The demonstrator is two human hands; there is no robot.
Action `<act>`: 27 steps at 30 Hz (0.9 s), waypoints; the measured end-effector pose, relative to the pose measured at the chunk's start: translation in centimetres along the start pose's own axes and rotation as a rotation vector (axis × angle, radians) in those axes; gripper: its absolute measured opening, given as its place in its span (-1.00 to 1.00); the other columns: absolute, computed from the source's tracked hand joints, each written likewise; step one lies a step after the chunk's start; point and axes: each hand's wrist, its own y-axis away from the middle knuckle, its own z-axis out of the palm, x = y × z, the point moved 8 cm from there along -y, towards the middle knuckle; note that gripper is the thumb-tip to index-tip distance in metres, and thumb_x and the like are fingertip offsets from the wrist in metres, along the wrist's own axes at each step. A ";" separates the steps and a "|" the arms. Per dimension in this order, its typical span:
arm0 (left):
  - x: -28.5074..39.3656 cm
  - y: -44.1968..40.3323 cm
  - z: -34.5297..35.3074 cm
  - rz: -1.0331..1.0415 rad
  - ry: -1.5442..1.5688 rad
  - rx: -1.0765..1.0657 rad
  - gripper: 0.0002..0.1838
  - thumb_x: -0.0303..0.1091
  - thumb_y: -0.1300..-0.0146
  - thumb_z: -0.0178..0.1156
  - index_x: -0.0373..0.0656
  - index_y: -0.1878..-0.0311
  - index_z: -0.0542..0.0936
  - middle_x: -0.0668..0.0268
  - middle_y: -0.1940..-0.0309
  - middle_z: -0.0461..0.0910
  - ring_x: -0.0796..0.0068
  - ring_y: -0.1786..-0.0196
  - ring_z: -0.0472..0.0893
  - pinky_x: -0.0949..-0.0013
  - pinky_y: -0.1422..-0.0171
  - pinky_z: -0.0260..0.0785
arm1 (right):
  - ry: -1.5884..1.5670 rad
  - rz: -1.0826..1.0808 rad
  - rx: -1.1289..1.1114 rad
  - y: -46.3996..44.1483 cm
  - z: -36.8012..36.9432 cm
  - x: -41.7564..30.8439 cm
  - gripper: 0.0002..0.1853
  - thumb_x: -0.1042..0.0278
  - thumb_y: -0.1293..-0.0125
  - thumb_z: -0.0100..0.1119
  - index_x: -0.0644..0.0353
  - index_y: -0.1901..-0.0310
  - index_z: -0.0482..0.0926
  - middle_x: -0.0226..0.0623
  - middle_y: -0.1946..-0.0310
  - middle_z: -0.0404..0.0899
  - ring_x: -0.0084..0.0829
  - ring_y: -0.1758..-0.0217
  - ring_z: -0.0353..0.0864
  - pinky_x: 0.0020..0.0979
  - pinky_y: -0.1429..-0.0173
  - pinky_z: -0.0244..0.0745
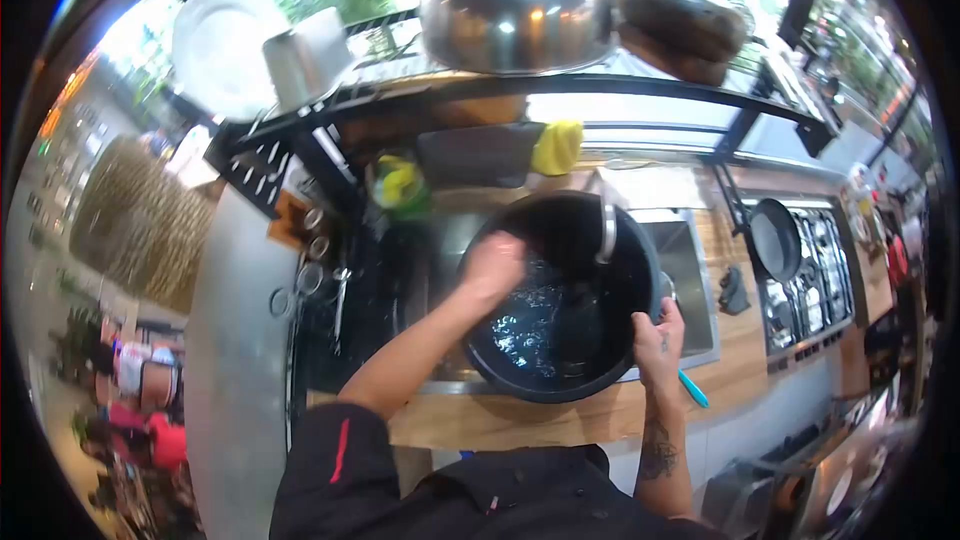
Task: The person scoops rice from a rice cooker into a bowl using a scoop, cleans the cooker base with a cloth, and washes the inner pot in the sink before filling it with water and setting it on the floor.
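A large round black pot (560,380) is tilted over the sink, its mouth towards me. Water glints on its inner bottom, below the faucet (607,230). My right hand (660,340) grips the pot's right rim, fingers wrapped around the edge. Over the left side of the pot's mouth is my left hand (497,265), smeared by motion. Its fingers are turned away, so whether it holds anything cannot be seen. A turquoise handle (693,390) sticks out on the counter beside my right wrist.
The sink (690,290) is set in a wooden counter (735,345). At right, a black pan (775,240) is near the gas stove (815,285). Above runs a black shelf (500,90) bearing a steel pot (515,25). A yellow cloth (558,147) hangs behind the sink.
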 end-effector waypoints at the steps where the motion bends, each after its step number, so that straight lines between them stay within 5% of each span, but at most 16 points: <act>1: -1.0 1.4 -4.1 0.037 0.001 0.286 -0.80 -0.26 -0.22 0.31 -0.18 0.22 0.72 0.00 0.11 0.71 -0.11 -0.05 0.71 -0.10 -0.15 0.61 | -0.013 -0.025 -0.006 0.1 0.0 -0.5 -0.86 0.64 -0.32 0.16 0.31 0.11 0.58 -0.39 0.23 0.70 -0.66 0.24 0.58 -0.54 0.12 0.48; 2: -1.5 2.7 -7.8 -0.116 -0.011 0.214 -0.72 -0.20 -0.26 0.35 -0.20 0.10 0.73 -0.03 -0.05 0.70 -0.16 -0.18 0.66 -0.13 -0.24 0.56 | -0.055 0.000 -0.008 0.4 0.4 -1.7 -0.86 0.65 -0.30 0.18 0.32 0.12 0.57 -0.37 0.23 0.70 -0.65 0.22 0.59 -0.53 0.10 0.49; 3: -4.8 4.7 -5.7 -0.088 -0.154 0.507 -0.65 -0.13 -0.29 0.38 -0.23 0.04 0.77 -0.14 -0.13 0.68 -0.21 -0.24 0.65 -0.11 -0.33 0.54 | 0.015 -0.029 -0.018 0.4 0.3 -2.6 -0.86 0.65 -0.30 0.19 0.34 0.11 0.56 -0.35 0.24 0.70 -0.65 0.21 0.59 -0.53 0.11 0.49; 4: -8.8 5.9 -2.5 -0.380 0.075 0.244 -0.40 0.16 -0.40 0.32 -0.30 -0.06 0.76 -0.22 -0.22 0.66 -0.25 -0.35 0.60 -0.12 -0.47 0.43 | 0.049 -0.043 -0.017 0.5 0.5 -3.8 -0.86 0.62 -0.31 0.23 0.34 0.11 0.56 -0.35 0.24 0.70 -0.65 0.21 0.59 -0.52 0.11 0.49; 5: -9.7 6.5 -0.1 -0.551 0.402 -0.258 -0.16 0.37 -0.51 0.09 -0.43 -0.12 0.70 -0.30 -0.26 0.63 -0.25 -0.41 0.56 -0.09 -0.53 0.36 | 0.085 -0.051 -0.022 0.7 0.7 -5.0 -0.86 0.59 -0.32 0.26 0.34 0.11 0.56 -0.35 0.24 0.70 -0.65 0.20 0.59 -0.52 0.10 0.49; 6: -10.8 8.0 4.2 -0.572 0.629 -0.403 -0.02 0.47 -0.58 -0.14 -0.48 -0.19 0.66 -0.34 -0.26 0.62 -0.23 -0.44 0.55 -0.02 -0.53 0.35 | 0.088 -0.049 0.011 0.7 0.5 -5.8 -0.86 0.59 -0.32 0.26 0.34 0.11 0.56 -0.35 0.24 0.70 -0.65 0.20 0.59 -0.52 0.10 0.49; 9: -10.9 8.6 7.8 -0.411 0.766 -0.084 -0.19 0.22 -0.73 -0.23 -0.47 -0.30 0.60 -0.29 -0.29 0.62 -0.14 -0.45 0.56 0.08 -0.53 0.34 | 0.234 -0.082 -0.023 0.4 1.3 -8.9 -0.81 0.51 -0.32 0.36 0.35 0.13 0.56 -0.38 0.26 0.68 -0.67 0.21 0.58 -0.52 0.10 0.50; 14: -9.2 6.1 10.0 -0.119 0.701 0.005 -0.46 -0.11 -0.71 -0.16 -0.34 -0.33 0.62 -0.13 -0.33 0.63 -0.01 -0.40 0.61 0.15 -0.51 0.39 | 0.136 -0.013 -0.258 0.9 6.4 -16.3 -0.72 0.35 -0.36 0.49 0.32 0.22 0.54 -0.38 0.39 0.61 -0.66 0.38 0.59 -0.56 0.33 0.55; 17: -7.6 7.0 14.8 -0.707 1.417 -0.282 -0.51 -0.09 -0.69 -0.05 -0.13 -0.42 0.65 0.08 -0.29 0.72 0.23 -0.38 0.64 0.23 -0.44 0.44 | 0.050 0.057 -0.374 1.1 9.9 -17.9 -0.64 0.30 -0.36 0.53 0.36 0.24 0.50 -0.25 0.48 0.69 -0.48 0.43 0.78 -0.46 0.36 0.77; 20: -4.5 6.4 17.2 -0.803 1.717 -0.240 -0.62 -0.17 -0.64 0.07 -0.22 -0.16 0.75 0.14 -0.05 0.77 0.24 0.02 0.77 0.13 -0.11 0.62 | 0.135 0.121 -0.458 1.0 12.7 -17.2 -0.63 0.33 -0.36 0.55 0.21 0.17 0.44 -0.28 0.45 0.71 -0.51 0.43 0.78 -0.42 0.31 0.83; 27: 1.0 3.9 22.1 -0.904 2.213 -0.255 -0.64 -0.20 -0.63 0.06 -0.22 -0.13 0.74 0.14 -0.03 0.76 0.23 0.06 0.77 0.13 -0.10 0.63 | 0.366 0.140 -0.458 1.4 16.0 -16.2 -0.64 0.29 -0.35 0.56 0.24 0.22 0.48 -0.26 0.49 0.71 -0.50 0.49 0.78 -0.45 0.39 0.78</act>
